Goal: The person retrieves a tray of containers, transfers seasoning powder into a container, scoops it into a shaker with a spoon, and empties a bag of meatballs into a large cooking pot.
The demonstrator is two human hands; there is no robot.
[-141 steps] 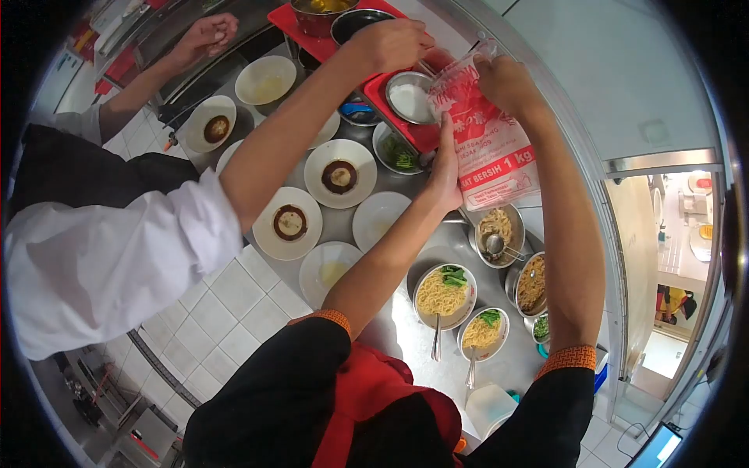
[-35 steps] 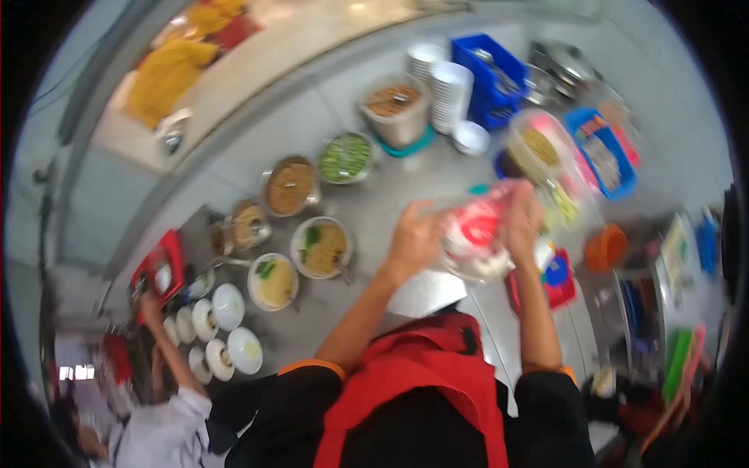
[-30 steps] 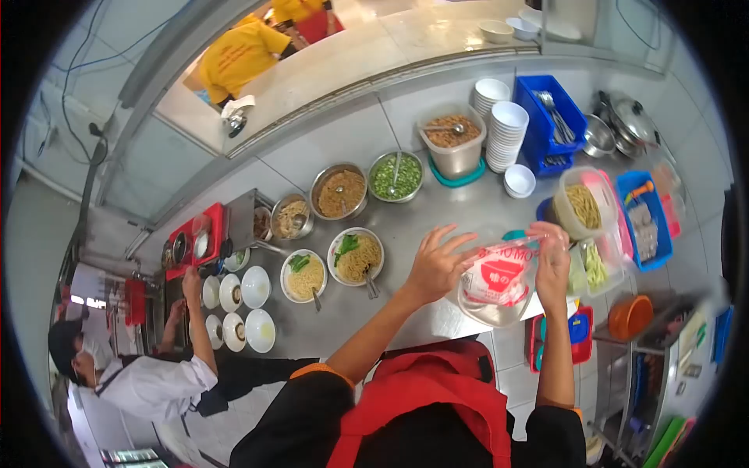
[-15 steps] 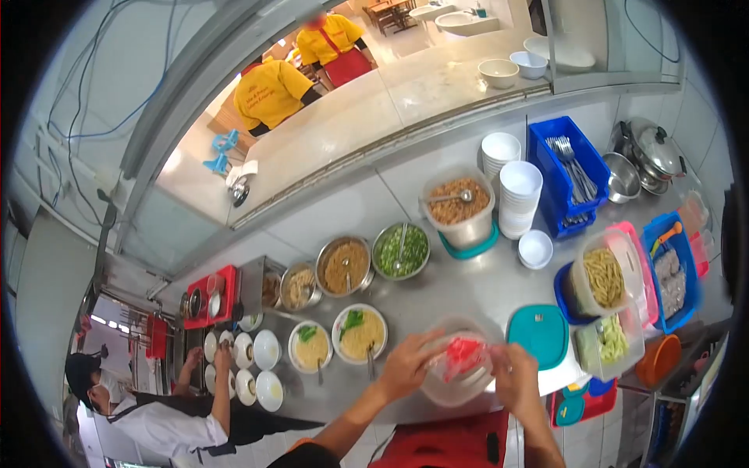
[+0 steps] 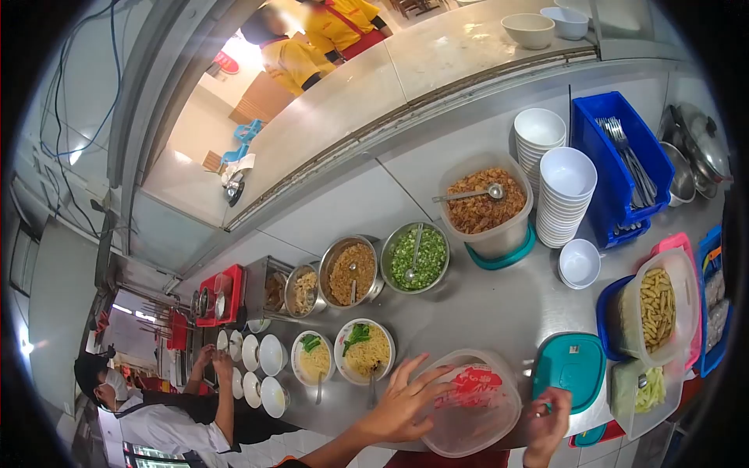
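Observation:
A clear plastic tub [image 5: 499, 413] stands on the steel counter in front of me. In it lies a crumpled piece with red print, which looks like a thin plastic bag [image 5: 474, 382]. My left hand [image 5: 399, 405] is at the tub's left side, fingers spread, holding nothing that I can see. To the right of the tub is my right hand [image 5: 549, 425], its fingers loosely bent and apart; nothing shows in them. Close by, a teal lid [image 5: 568, 370] lies flat. Two bowls of noodles, a left noodle bowl [image 5: 315, 360] and a right noodle bowl [image 5: 363, 355], have greens and utensils in them.
Behind are steel bowls of chopped greens [image 5: 425, 261] and brown topping [image 5: 343, 269], and a tub of brown food [image 5: 480, 207]. Stacked white bowls [image 5: 566, 187] stand beside a blue cutlery bin [image 5: 605, 148]. A co-worker [image 5: 168, 409] handles bowls at the left.
My hands have moved apart, and the red-printed piece that was between them now lies in the tub. My view has shifted closer to the counter.

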